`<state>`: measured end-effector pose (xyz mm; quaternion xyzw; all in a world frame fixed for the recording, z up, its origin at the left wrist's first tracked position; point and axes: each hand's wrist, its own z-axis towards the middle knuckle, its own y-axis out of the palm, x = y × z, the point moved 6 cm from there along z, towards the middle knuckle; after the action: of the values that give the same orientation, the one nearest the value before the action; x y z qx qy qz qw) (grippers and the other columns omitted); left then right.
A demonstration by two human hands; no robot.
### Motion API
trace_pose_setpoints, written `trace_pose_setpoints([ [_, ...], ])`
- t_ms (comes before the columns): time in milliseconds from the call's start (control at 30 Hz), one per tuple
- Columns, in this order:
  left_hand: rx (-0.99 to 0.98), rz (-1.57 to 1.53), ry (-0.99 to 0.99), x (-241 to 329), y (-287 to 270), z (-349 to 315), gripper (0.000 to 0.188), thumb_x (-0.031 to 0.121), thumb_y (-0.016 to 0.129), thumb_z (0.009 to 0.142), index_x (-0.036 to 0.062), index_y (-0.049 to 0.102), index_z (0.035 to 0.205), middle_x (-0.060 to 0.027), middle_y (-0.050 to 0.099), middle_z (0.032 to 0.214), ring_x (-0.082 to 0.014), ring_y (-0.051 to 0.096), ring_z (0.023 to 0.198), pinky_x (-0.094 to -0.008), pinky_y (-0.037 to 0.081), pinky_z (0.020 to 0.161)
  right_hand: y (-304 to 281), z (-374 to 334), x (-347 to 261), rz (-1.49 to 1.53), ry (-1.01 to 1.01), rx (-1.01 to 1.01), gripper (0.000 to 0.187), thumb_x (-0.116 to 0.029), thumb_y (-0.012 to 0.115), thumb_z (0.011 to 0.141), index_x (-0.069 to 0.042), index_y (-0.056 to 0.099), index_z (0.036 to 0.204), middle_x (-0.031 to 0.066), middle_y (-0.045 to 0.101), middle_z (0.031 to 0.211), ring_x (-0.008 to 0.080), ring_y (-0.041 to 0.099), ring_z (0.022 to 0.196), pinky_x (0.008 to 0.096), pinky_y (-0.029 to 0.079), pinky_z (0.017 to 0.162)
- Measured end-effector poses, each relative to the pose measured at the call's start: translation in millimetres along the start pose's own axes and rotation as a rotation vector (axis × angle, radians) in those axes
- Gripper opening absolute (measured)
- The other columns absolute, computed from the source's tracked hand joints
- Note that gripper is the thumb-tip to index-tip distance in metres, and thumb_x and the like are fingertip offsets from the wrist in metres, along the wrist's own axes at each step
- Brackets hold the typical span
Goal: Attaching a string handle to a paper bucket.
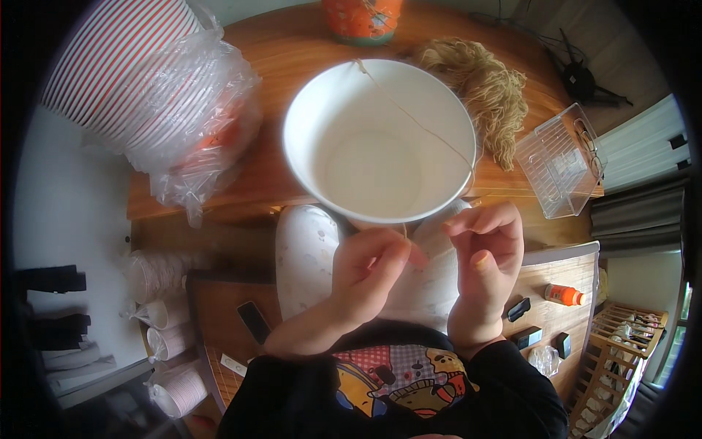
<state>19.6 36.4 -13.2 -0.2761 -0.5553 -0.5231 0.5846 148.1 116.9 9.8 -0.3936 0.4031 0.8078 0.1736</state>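
Nearest the camera, both forearms rise from the lower edge out of dark sleeves and meet just below a white paper bowl [380, 143]. The left hand [369, 267] is bent at the wrist, its fingers curled inward and thumb pressed to the fingertips, the grip pinched closed on the end of a thin tan string [417, 117] at the bowl's near rim. The right hand [488, 252] stands more upright, fingers loosely curled and folded toward the left hand, its fingertips near the same stretch of string; whether its grip actually clamps the string cannot be told.

The bowl sits tilted toward the person, over the lap and the near edge of the wooden surface [278, 51], open mouth facing up. The string runs taut across that mouth from the far rim down to the near right rim.

Beyond the bowl, a bundle of tan yarn [486, 80] lies on the surface to the right, a clear plastic box [559, 161] farther right, and a bagged stack of striped paper bowls [139, 80] to the left.
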Motion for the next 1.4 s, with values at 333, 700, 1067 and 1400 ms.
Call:
trace_pose_setpoints([
  [333, -0.026, -0.124, -0.075, -10, 0, 0, 0.032, 0.018, 0.047, 0.100, -0.0027, 0.063, 0.082, -0.0085, 0.066, 0.078, -0.0059, 0.052, 0.066, -0.0184, 0.038, 0.058, 6, -4, -19, -0.596, -0.291, 0.074, 0.033, -0.011, 0.078, 0.073, -0.006, 0.053, 0.093, 0.0167, 0.056, 0.111, 0.0204, 0.053, 0.092, 0.0330, 0.041, 0.083],
  [700, 0.115, -0.311, -0.113, -6, -3, 1, 0.025, 0.015, 0.052, 0.100, -0.0036, 0.068, 0.095, -0.0045, 0.068, 0.088, -0.0058, 0.058, 0.073, -0.0203, 0.046, 0.067, 70, 36, -47, -1.512, -0.416, -0.359, 0.045, -0.043, 0.073, 0.070, -0.015, 0.066, 0.104, 0.0020, 0.057, 0.095, 0.0217, 0.053, 0.089, 0.0362, 0.034, 0.081],
  [1067, 0.035, -0.336, -0.111, -4, -3, 4, 0.025, 0.018, 0.055, 0.099, -0.0045, 0.065, 0.105, -0.0079, 0.069, 0.095, -0.0082, 0.062, 0.082, -0.0211, 0.050, 0.071, 78, 44, -37, -1.447, -0.373, -0.476, 0.040, -0.046, 0.075, 0.071, -0.012, 0.065, 0.091, 0.0001, 0.060, 0.080, 0.0217, 0.057, 0.086, 0.0390, 0.035, 0.083],
  [1400, -0.052, -0.320, -0.097, -5, -4, 2, 0.025, 0.014, 0.055, 0.098, -0.0049, 0.064, 0.112, -0.0083, 0.069, 0.097, -0.0073, 0.060, 0.079, -0.0195, 0.047, 0.066, 73, 42, -42, -1.394, -0.569, -0.373, 0.031, -0.041, 0.073, 0.076, -0.012, 0.067, 0.088, 0.0011, 0.070, 0.094, 0.0212, 0.064, 0.094, 0.0390, 0.039, 0.086],
])
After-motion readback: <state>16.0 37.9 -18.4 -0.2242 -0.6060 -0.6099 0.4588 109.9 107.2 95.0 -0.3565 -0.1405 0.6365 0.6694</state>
